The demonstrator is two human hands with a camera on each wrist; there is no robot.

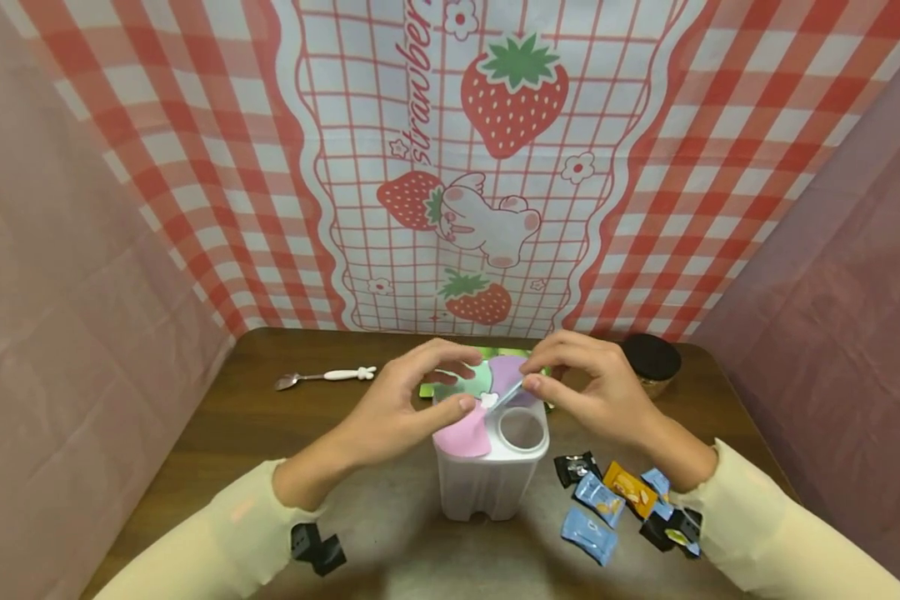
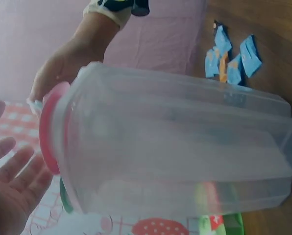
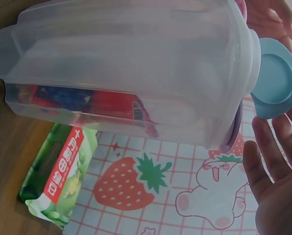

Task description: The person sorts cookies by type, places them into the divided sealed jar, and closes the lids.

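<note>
A tall translucent white container (image 1: pixel 487 492) stands in the middle of the table. Its top carries a pink lid (image 1: pixel 463 433), a green lid (image 1: pixel 474 382), a purple lid (image 1: pixel 506 375) and a blue lid (image 1: pixel 507 395). My right hand (image 1: pixel 603 383) pinches the edge of the blue lid, which is tilted up off a round opening (image 1: pixel 522 430). In the right wrist view, the underside of this lid shows a round ring. Over the pink and green lids, my left hand (image 1: pixel 405 400) hovers with spread fingers, holding nothing. A red and blue packet (image 3: pixel 111 105) shows through the container's wall.
Several small wrapped packets (image 1: pixel 598 500) lie to the right of the container. A black-lidded jar (image 1: pixel 651 360) stands at the back right. A spoon with a white handle (image 1: pixel 326 377) lies at the back left. Behind the container is a green package (image 3: pixel 62 171).
</note>
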